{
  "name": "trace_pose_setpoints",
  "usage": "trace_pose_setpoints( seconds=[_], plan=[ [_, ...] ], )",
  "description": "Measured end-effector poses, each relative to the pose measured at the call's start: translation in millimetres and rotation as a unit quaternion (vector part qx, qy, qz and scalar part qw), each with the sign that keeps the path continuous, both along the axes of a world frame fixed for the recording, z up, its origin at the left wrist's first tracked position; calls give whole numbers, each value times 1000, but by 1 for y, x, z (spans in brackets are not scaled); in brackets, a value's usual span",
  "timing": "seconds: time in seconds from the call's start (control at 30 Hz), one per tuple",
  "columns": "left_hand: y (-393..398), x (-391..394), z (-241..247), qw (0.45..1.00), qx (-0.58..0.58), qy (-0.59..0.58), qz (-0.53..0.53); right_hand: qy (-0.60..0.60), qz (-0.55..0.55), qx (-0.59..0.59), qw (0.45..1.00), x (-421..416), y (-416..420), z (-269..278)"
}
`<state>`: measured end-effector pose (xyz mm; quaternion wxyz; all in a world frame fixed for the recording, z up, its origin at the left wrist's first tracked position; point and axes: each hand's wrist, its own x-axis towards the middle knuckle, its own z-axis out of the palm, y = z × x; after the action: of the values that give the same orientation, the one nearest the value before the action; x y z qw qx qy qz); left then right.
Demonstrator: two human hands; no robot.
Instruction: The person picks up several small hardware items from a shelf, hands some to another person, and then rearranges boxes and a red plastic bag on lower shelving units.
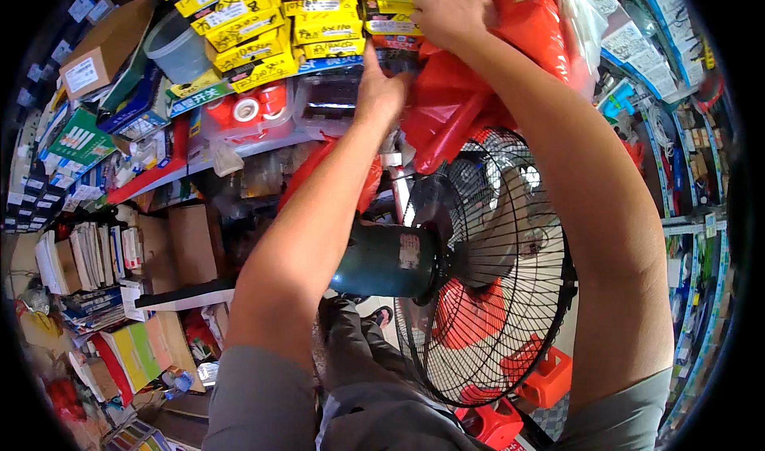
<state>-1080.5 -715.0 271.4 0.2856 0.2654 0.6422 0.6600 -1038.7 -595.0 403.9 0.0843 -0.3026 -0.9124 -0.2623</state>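
Yellow cardboard boxes (327,28) with handwritten marks are stacked in columns at the top. My left hand (382,89) is just below the right-hand columns, its index finger pointing up beside a box end and its thumb apart; I see nothing held in it. Higher up, my right hand (454,15) has its fingers curled at the right end of the stack, next to a large red plastic bag (514,29). Whether those fingers grip a box or the bag is hidden. The bag hangs down beneath my right wrist.
A caged black fan (508,260) with a dark motor housing (388,260) stands between my forearms. Rolls of red tape (246,109) fill a clear bin on the left shelf. Red plastic stools (547,376) are below the fan. Stocked racks (687,152) line the right.
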Motion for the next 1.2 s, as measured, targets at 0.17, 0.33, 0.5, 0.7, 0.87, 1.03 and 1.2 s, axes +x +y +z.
trace_pose_setpoints(
  seconds=[0.17,0.33,0.5,0.7,0.87,1.03,1.2],
  plan=[
    [-11,-1,6,987,-105,123,-18,6,-2,6,1000,2,8,-2],
    [-51,-19,-3,962,-88,249,-70,-62,49,-49,996,29,-26,9],
    [-136,-89,-9,966,-148,212,25,-56,265,-145,952,75,-66,25],
    [-212,-130,18,968,-169,166,84,37,299,-141,943,108,-103,42],
    [-268,-104,1,972,-175,152,41,-39,206,-89,974,115,-128,58],
    [-295,-90,6,974,-183,133,11,-82,151,-86,981,134,-136,74],
    [-306,-100,18,976,-156,150,6,-71,159,-96,980,137,-137,76]
  ],
)
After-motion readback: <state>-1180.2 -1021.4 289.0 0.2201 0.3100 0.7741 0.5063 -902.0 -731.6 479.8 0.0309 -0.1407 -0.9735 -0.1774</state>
